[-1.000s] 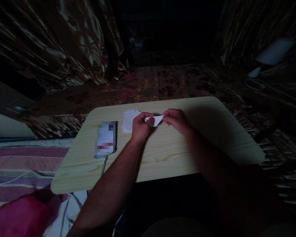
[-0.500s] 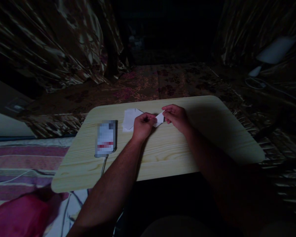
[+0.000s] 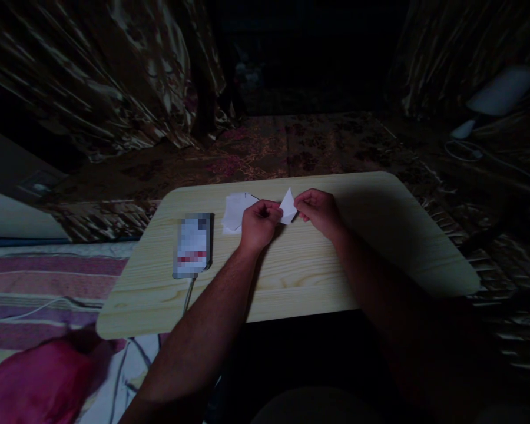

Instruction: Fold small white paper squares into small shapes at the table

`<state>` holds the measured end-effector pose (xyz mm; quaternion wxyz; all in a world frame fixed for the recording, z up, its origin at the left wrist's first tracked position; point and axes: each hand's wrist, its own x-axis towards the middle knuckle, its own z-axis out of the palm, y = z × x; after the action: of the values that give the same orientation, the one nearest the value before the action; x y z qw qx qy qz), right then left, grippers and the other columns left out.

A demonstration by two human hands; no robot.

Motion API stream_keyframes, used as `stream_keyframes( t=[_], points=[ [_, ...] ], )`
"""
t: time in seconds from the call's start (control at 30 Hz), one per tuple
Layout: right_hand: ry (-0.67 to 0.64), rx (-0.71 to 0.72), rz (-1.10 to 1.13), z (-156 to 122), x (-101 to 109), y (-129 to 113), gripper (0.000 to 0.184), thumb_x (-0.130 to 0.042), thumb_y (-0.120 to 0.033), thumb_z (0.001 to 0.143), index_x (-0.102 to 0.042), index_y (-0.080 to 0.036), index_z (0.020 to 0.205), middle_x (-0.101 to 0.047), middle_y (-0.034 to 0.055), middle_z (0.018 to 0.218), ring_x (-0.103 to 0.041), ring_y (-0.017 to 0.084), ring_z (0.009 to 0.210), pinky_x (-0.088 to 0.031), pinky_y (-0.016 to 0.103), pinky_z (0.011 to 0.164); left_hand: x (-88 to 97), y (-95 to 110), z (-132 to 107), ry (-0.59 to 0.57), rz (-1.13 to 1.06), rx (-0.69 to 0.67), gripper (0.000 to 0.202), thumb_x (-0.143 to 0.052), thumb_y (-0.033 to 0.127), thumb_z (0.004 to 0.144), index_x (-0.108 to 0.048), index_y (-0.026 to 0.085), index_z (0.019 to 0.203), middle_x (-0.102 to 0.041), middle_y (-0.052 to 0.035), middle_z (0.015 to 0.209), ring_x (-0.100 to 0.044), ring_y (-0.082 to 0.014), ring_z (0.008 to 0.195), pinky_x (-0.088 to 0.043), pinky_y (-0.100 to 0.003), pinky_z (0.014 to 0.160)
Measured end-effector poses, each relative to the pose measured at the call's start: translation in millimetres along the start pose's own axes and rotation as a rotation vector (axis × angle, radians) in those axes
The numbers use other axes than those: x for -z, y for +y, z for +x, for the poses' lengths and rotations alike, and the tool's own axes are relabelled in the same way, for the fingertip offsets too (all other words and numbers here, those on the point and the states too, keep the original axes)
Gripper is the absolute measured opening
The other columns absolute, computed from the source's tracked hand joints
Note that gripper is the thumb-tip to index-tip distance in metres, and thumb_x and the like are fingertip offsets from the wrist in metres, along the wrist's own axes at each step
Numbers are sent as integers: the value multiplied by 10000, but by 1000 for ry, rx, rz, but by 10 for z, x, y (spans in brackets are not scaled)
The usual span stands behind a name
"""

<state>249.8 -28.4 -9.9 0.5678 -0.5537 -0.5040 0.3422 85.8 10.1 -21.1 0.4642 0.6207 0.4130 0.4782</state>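
A small folded white paper stands up between my two hands, just above the light wooden table. My left hand is closed and pinches the paper's left side. My right hand is closed too and pinches its right edge. A small pile of white paper sheets lies flat on the table just left of my left hand.
A phone with a cable at its near end lies on the table's left part. A striped cloth and a red cushion are at the lower left. Dark patterned fabric surrounds the table. A white lamp-like object is at the far right.
The paper went from lying stretched flat between my hands to a shorter piece that stands up as a point. My hands moved closer together.
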Motion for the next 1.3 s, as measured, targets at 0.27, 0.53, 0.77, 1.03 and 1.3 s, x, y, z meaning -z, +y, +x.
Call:
stream_keyframes(
  t=[0.27,0.53,0.77,1.03,1.3],
  points=[
    [-4,-6,29,0,-29,-19,200,-671,-313,709,-629,-154,822,-622,-11,613,-541,97,484,-424,212,446,17,-43,10,-14,39,-2,231,-693,344,711,-705,145,827,-649,-9,652,-525,-101,538,-417,-225,524],
    [-42,14,-103,-31,4,-117,193,-641,-343,728,-649,-153,759,-556,-35,508,-475,92,442,-367,220,446,-1,-73,-20,-50,23,19,236,-669,373,736,-673,154,824,-654,-13,631,-557,-116,521,-415,-226,499],
    [-125,-24,-87,-43,-32,-82,122,-633,-301,701,-616,-181,714,-522,-51,469,-442,96,420,-323,222,429,-14,-84,-47,-53,12,9,210,-633,373,768,-641,168,815,-658,-8,630,-577,-120,523,-413,-222,498],
    [-133,-28,-70,-29,-34,-18,124,-623,-306,708,-601,-185,724,-569,-36,520,-459,100,427,-332,226,428,2,-80,-49,-40,64,-67,191,-590,346,795,-648,164,782,-657,-12,664,-565,-119,581,-423,-224,551],
    [-141,-27,-111,-24,-26,-35,129,-623,-313,710,-599,-187,701,-562,-37,499,-456,103,424,-340,231,439,15,-61,-54,-31,118,-105,167,-583,310,783,-665,168,752,-640,-6,658,-556,-123,605,-413,-223,567]
  ],
)
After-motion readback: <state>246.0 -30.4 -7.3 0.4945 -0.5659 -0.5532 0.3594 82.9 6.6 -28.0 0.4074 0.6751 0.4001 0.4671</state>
